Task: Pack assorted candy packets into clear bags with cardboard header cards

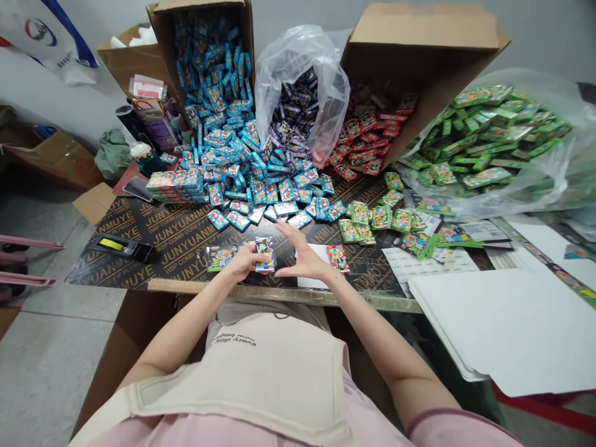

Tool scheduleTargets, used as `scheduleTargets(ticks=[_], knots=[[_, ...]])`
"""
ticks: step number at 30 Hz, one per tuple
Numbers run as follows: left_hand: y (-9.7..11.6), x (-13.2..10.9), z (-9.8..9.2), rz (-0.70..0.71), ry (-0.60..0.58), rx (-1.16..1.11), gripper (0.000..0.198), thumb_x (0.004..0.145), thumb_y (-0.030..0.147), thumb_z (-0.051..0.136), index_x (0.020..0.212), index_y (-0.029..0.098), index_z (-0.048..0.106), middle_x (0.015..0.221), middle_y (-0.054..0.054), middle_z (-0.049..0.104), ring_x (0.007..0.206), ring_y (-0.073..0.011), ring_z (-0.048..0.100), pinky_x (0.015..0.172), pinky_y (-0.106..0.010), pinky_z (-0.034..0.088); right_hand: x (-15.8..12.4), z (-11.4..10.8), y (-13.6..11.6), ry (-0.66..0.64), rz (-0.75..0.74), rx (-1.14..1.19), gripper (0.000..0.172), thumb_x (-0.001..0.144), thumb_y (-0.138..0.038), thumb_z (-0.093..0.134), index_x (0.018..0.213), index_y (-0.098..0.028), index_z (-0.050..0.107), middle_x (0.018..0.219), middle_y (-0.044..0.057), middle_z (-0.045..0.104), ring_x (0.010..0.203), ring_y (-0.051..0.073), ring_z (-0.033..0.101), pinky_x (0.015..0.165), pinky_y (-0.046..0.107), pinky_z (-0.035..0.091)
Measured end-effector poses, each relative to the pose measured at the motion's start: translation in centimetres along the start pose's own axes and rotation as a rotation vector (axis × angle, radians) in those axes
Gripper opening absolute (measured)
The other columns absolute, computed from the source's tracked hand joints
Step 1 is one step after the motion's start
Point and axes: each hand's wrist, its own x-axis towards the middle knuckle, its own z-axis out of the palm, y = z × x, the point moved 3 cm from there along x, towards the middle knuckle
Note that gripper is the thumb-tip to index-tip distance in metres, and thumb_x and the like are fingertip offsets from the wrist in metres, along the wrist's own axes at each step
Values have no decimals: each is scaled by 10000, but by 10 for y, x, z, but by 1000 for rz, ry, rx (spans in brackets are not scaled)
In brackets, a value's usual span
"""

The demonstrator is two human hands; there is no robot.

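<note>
My left hand [243, 261] grips a small purple packet [265, 253] upright near the front edge of the dark table [177, 236]. Just right of the packet, my right hand [302, 256] is spread open, with its thumb close to the packet's lower corner. A green packet [220, 256] lies left of my left hand. A red packet [338, 257] lies on a white slip [311, 273] by my right hand. Farther back lie heaps of blue packets [233, 161], purple packets [291, 130], red packets [367, 139] and green packets [372, 217].
Two tipped cardboard boxes [419, 43] and a clear bag [298, 68] spill packets at the back. A big plastic bag of green packets [493, 136] sits at the right, above white sheets [512, 323]. A black and yellow tool [123, 248] lies at the left.
</note>
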Motion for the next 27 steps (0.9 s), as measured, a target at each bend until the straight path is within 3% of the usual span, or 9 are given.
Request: scheduleTargets(ticks=[3, 6, 9, 11, 13, 18, 23, 27], knots=[[0, -1, 1, 18, -49, 79, 405, 495, 277, 854, 814, 109, 670, 734, -49, 685, 593, -141, 631, 593, -278, 532, -1, 12, -7, -53, -47, -37, 944, 655, -450, 775, 1455, -277, 304, 1423, 111, 454, 1317, 325, 409, 1099, 507, 278], [8, -4, -12, 205, 15, 363, 587, 632, 435, 787, 1123, 149, 640, 987, -111, 696, 868, -231, 673, 779, -379, 544, -3, 11, 1, 42, -5, -103, 874, 653, -338, 730, 1426, -276, 327, 1322, 91, 531, 1197, 312, 501, 1046, 490, 306], [17, -6, -34, 494, 159, 944, 939, 524, 438, 852, 1358, 211, 484, 1362, -162, 522, 1292, -358, 445, 1067, -536, 338, -9, 6, 20, 145, 50, -243, 828, 632, -325, 721, 1381, -261, 375, 1246, 90, 571, 1139, 323, 524, 1026, 502, 276], [14, -3, -46, 541, 149, 1303, 1100, 446, 377, 888, 1419, 214, 403, 1435, -182, 438, 1361, -391, 336, 1123, -599, 170, -14, 8, 32, 146, 76, -322, 796, 642, -328, 719, 1364, -260, 391, 1242, 92, 582, 1129, 328, 531, 1036, 518, 234], [9, 1, -55, 518, 108, 1484, 1100, 504, 354, 858, 1455, 191, 329, 1380, -187, 486, 1316, -368, 403, 1125, -603, 136, -18, 13, 40, 113, 83, -364, 761, 661, -322, 710, 1354, -264, 400, 1264, 94, 582, 1144, 330, 529, 1054, 535, 185], [4, 2, -57, 588, 92, 1434, 1126, 619, 348, 780, 1512, 211, 110, 1362, -145, 506, 1281, -309, 455, 1140, -560, 153, -21, 24, 41, 75, 83, -229, 806, 632, -341, 729, 1355, -230, 389, 1273, 111, 577, 1168, 322, 527, 1060, 526, 212], [8, -2, -52, 642, 8, 1350, 1155, 604, 329, 789, 1517, 213, 90, 1362, -136, 510, 1257, -306, 480, 1141, -534, 203, -15, 21, 38, -24, 59, -55, 841, 627, -360, 748, 1369, -231, 374, 1295, 108, 557, 1185, 298, 522, 1042, 486, 287], [12, -1, -54, 665, 142, 1339, 1124, 606, 348, 796, 1512, 205, 145, 1271, -125, 565, 1175, -313, 535, 1062, -500, 347, -17, 16, 32, 135, 175, -101, 947, 661, -469, 768, 1440, -213, 294, 1320, 131, 541, 1261, 317, 454, 1049, 492, 275]])
